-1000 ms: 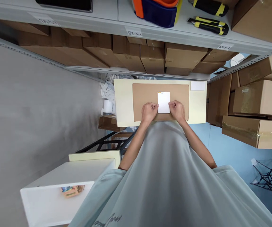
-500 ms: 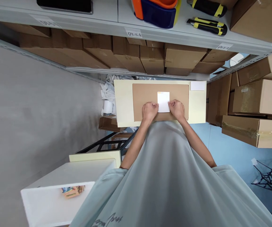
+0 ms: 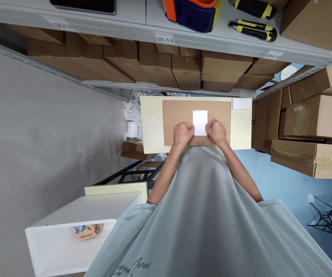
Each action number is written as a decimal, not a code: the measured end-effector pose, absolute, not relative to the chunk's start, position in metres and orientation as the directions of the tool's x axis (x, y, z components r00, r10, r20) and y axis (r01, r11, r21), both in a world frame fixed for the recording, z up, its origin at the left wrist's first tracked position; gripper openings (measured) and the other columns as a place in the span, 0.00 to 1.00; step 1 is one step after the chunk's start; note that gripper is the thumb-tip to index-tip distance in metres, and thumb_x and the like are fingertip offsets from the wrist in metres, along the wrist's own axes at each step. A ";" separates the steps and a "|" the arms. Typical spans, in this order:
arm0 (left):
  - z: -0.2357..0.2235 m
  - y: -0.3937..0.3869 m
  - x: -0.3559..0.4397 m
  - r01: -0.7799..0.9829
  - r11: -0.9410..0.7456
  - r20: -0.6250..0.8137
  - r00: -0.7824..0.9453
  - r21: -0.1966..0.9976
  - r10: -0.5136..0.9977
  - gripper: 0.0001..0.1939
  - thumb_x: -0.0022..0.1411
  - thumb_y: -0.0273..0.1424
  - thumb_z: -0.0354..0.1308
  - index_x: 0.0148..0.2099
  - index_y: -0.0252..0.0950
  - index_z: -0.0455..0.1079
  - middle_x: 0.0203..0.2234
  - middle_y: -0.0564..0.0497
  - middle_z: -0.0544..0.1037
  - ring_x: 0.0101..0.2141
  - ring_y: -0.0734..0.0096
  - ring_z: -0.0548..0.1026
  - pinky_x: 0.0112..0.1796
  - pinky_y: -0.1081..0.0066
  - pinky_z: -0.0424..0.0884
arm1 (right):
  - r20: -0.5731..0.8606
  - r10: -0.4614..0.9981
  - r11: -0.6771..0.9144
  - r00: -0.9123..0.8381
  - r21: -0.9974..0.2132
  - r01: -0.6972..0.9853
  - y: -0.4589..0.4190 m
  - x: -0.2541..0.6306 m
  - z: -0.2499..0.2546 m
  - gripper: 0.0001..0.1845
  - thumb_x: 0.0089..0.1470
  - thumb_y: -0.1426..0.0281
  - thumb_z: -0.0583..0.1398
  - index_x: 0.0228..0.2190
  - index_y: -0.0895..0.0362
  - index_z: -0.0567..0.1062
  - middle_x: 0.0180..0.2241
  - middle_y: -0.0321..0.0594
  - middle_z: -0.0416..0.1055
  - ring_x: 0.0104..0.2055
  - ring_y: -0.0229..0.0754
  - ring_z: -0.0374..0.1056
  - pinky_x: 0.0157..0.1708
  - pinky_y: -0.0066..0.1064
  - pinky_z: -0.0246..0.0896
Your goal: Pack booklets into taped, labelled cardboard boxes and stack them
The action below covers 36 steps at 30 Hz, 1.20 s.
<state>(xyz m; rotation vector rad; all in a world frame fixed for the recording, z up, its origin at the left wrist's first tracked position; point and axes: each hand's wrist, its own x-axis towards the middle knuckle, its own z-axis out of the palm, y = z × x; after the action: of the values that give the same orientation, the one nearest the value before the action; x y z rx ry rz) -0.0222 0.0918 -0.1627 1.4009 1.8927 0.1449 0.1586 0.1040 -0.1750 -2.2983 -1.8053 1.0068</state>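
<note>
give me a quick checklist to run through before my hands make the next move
1. Hands at the label: ok, left hand at the left edge of the white label, right hand at the right.
2. Firm grip on both edges: cannot tell, the fingertips are too small and partly hidden.
3. Label within the brown cardboard: ok, cardboard shows on all four sides.
4. Label stuck down: cannot tell from above.
5. Cardboard inside the left and right ends of the cream tabletop: ok.
6. Utility knife away from the hands: ok, on the grey shelf.
</note>
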 end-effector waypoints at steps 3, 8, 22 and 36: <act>-0.166 0.086 -0.027 0.755 0.325 -0.452 -0.043 0.569 0.891 0.13 0.72 0.34 0.59 0.35 0.37 0.79 0.38 0.40 0.84 0.42 0.54 0.80 0.50 0.62 0.72 | -0.403 0.914 -0.237 0.042 -0.447 0.862 0.097 0.162 -0.174 0.08 0.67 0.69 0.60 0.36 0.54 0.79 0.38 0.46 0.83 0.42 0.51 0.78 0.51 0.40 0.69; -0.173 0.071 -0.032 0.671 0.153 -0.204 -0.003 0.726 0.979 0.25 0.73 0.41 0.58 0.65 0.35 0.74 0.64 0.34 0.75 0.66 0.45 0.69 0.68 0.52 0.61 | -0.139 0.970 0.113 -0.197 -0.461 0.880 0.075 0.168 -0.171 0.24 0.71 0.61 0.58 0.60 0.61 0.76 0.65 0.61 0.72 0.69 0.60 0.65 0.68 0.52 0.60; -0.195 0.081 -0.055 0.806 -0.260 -0.183 0.408 0.531 0.894 0.37 0.80 0.45 0.43 0.82 0.32 0.52 0.80 0.38 0.51 0.79 0.43 0.46 0.74 0.45 0.45 | -0.159 0.890 0.359 -0.428 -0.335 0.871 0.081 0.185 -0.197 0.33 0.78 0.63 0.46 0.76 0.64 0.59 0.77 0.60 0.54 0.78 0.60 0.49 0.72 0.55 0.51; -0.196 0.104 -0.027 0.898 -0.226 -0.166 0.306 0.377 0.937 0.40 0.81 0.50 0.40 0.82 0.30 0.50 0.80 0.37 0.51 0.73 0.33 0.59 0.65 0.43 0.60 | -0.154 0.943 0.241 -0.295 -0.296 0.924 0.101 0.156 -0.198 0.33 0.78 0.62 0.44 0.75 0.62 0.62 0.71 0.62 0.63 0.68 0.63 0.58 0.67 0.55 0.57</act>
<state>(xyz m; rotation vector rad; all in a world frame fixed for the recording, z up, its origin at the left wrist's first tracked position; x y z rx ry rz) -0.0267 0.1040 -0.1960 2.1783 1.6367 0.1338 0.1561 0.1009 -0.1982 -1.8308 -2.4297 0.5149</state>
